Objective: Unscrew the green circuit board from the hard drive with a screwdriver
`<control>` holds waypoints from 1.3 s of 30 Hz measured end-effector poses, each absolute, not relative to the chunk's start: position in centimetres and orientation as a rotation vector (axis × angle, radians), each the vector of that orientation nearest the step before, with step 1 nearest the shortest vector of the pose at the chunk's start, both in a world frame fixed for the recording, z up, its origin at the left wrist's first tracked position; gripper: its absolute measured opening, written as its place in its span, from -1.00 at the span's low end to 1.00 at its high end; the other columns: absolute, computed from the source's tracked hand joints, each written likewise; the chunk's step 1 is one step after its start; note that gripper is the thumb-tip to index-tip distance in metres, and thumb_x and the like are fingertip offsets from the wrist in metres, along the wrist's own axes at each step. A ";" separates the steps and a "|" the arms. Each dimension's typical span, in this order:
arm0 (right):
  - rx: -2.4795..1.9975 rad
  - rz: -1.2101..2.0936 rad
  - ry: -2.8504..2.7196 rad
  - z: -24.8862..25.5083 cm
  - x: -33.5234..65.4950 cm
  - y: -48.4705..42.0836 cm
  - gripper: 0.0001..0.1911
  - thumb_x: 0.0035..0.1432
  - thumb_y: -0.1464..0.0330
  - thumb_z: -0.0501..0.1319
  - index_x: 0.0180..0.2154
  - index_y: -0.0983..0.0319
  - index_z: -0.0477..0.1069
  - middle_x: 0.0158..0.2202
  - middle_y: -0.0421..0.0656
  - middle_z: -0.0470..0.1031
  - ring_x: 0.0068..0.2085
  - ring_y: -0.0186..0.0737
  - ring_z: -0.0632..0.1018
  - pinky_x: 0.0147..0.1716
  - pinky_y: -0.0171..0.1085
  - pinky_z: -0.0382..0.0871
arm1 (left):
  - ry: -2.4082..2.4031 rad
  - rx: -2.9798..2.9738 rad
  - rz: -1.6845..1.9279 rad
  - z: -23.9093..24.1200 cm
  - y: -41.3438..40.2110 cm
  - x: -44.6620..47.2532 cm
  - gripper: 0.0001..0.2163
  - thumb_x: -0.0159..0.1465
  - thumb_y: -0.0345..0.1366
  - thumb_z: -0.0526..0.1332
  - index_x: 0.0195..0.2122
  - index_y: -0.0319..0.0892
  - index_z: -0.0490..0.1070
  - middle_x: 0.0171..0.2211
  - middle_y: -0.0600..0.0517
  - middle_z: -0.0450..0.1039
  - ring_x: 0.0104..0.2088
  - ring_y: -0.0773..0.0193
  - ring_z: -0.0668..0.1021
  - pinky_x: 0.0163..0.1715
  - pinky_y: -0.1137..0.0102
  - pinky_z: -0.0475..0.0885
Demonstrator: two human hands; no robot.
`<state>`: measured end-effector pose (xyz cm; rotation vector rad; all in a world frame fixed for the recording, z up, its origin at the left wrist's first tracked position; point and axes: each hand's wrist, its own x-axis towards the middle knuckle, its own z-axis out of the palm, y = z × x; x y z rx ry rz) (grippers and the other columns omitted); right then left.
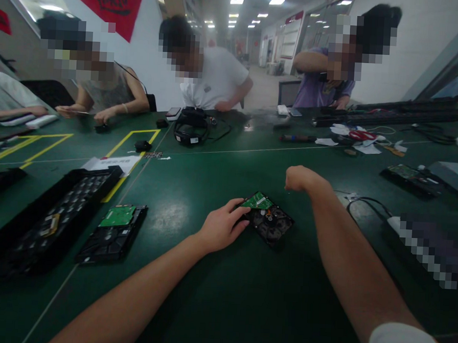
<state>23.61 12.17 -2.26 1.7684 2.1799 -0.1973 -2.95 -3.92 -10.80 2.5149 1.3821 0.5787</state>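
Hard drive [274, 227] board-side up at left hand [224, 225]; right hand [300, 179] apart

Lies askew on the dark green table [207, 293], between the two hands, with green circuit board [258, 201] exposed along the far-left part. Left hand: fingers lightly spread at the left edge, thumb just below them; touching, not wrapped around. Right hand: curled inward, beyond the drive's upper right, clear of it; fingertips hidden, so cannot tell whether pinching anything.

Main risk, as judged: slide or spin of the drive on the smooth tabletop, from one-sided pressure with no visible brace opposite. Also possible: damage to board parts, from fingers bearing down on bare circuitry. Loss of any small part, if held in the right hand, from a loosened pinch. Snag hazard: black cable [369, 201] near the right forearm [336, 243], liable to catch during a sideways sweep. Easy mix-up: similar second drive [112, 232] at left, beside long black tray [31, 210], from careless setting down.
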 end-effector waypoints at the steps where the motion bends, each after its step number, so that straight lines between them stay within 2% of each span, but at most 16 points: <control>1: 1.754 -0.209 2.159 -2.7 23.8 12.5 -0.79 0.13 0.35 0.42 -0.21 0.34 0.67 -0.09 0.16 0.67 -0.03 0.16 0.67 -0.13 -0.12 0.53 | 1.381 2.513 0.577 -10.8 -3.9 -3.0 -0.63 0.50 -0.10 0.10 0.27 -0.05 0.35 0.37 -0.13 0.27 0.18 -0.01 0.56 0.09 0.05 0.59; 4: 1.712 -0.242 2.119 -3.7 24.4 13.2 -0.79 0.15 0.28 0.43 -0.27 0.32 0.68 -0.16 0.13 0.68 -0.06 0.12 0.68 -0.13 -0.12 0.53 | 1.379 2.514 0.582 -10.8 -3.9 -2.9 -0.62 0.50 -0.09 0.10 0.27 -0.04 0.35 0.36 -0.13 0.27 0.19 -0.01 0.55 0.09 0.04 0.59; 10: 1.687 -0.307 2.047 -4.7 24.8 14.2 -0.85 0.16 0.34 0.42 -0.39 0.30 0.66 -0.33 0.06 0.67 -0.17 0.02 0.69 -0.19 -0.18 0.52 | 1.381 2.520 0.584 -10.7 -4.0 -2.9 -0.63 0.50 -0.10 0.10 0.27 -0.03 0.35 0.36 -0.13 0.27 0.18 -0.02 0.56 0.06 0.03 0.60; 16: 1.703 -0.394 2.064 -4.8 25.2 13.8 -0.93 0.18 0.46 0.39 -0.32 0.33 0.67 -0.30 0.03 0.69 -0.21 -0.08 0.70 -0.19 -0.24 0.51 | 1.379 2.525 0.585 -10.7 -3.9 -2.9 -0.63 0.50 -0.10 0.10 0.27 -0.03 0.34 0.36 -0.12 0.27 0.19 -0.02 0.55 0.07 0.03 0.59; 21: 1.729 -0.451 2.086 -4.4 25.4 12.8 -0.86 0.25 0.47 0.31 -0.28 0.31 0.67 -0.29 -0.01 0.70 -0.27 -0.16 0.70 -0.21 -0.28 0.51 | 1.384 2.526 0.578 -10.8 -4.0 -2.9 -0.62 0.50 -0.09 0.08 0.29 -0.02 0.33 0.37 -0.13 0.25 0.17 -0.03 0.56 0.03 0.03 0.61; 24: 1.758 -0.485 2.098 -4.4 25.7 12.3 -0.84 0.28 0.44 0.28 -0.23 0.29 0.67 -0.29 -0.05 0.71 -0.28 -0.20 0.70 -0.24 -0.32 0.50 | 1.407 2.513 0.585 -10.9 -4.0 -2.9 -0.62 0.50 -0.08 0.09 0.28 -0.01 0.33 0.39 -0.17 0.19 0.06 0.02 0.60 -0.03 0.04 0.62; 27: 1.823 -0.452 2.124 -4.9 25.9 11.5 -0.83 0.27 0.42 0.28 -0.19 0.29 0.66 -0.24 0.01 0.71 -0.18 -0.12 0.71 -0.17 -0.28 0.51 | 1.434 2.505 0.578 -11.1 -4.0 -2.9 -0.63 0.49 -0.09 0.10 0.27 -0.01 0.33 0.39 -0.18 0.15 -0.10 0.12 0.63 -0.11 0.07 0.64; 30: 1.938 -0.335 2.164 -6.2 25.8 10.0 -0.73 0.30 0.37 0.24 -0.08 0.38 0.61 -0.05 0.20 0.66 0.01 0.06 0.67 -0.07 -0.18 0.50 | 1.426 2.504 0.594 -11.2 -4.0 -2.8 -0.63 0.49 -0.09 0.10 0.27 0.00 0.34 0.37 -0.17 0.18 -0.11 0.13 0.62 -0.10 0.07 0.63; 32: 2.014 -0.267 2.188 -7.2 25.7 8.7 -0.63 0.35 0.34 0.18 0.06 0.44 0.52 0.03 0.30 0.60 0.05 0.13 0.65 -0.05 -0.13 0.49 | 1.428 2.494 0.604 -11.2 -4.0 -2.8 -0.64 0.49 -0.10 0.10 0.26 0.00 0.35 0.35 -0.16 0.20 -0.07 0.10 0.62 -0.08 0.07 0.62; 36: 2.143 -0.154 2.244 -8.6 25.6 6.3 -0.59 0.48 0.29 0.00 0.15 0.41 0.39 0.10 0.28 0.53 0.08 0.11 0.61 0.00 -0.10 0.45 | 1.428 2.493 0.594 -11.1 -4.1 -2.7 -0.65 0.50 -0.10 0.09 0.25 0.00 0.34 0.35 -0.13 0.20 -0.05 0.10 0.62 -0.08 0.09 0.62; 39: 2.196 -0.114 2.267 -8.8 25.6 5.2 -0.61 0.51 0.24 -0.02 0.14 0.33 0.38 0.13 0.19 0.50 0.06 0.05 0.61 -0.02 -0.13 0.44 | 1.436 2.489 0.605 -11.2 -4.1 -2.7 -0.65 0.50 -0.09 0.08 0.25 0.00 0.32 0.35 -0.13 0.20 -0.07 0.11 0.62 -0.09 0.08 0.62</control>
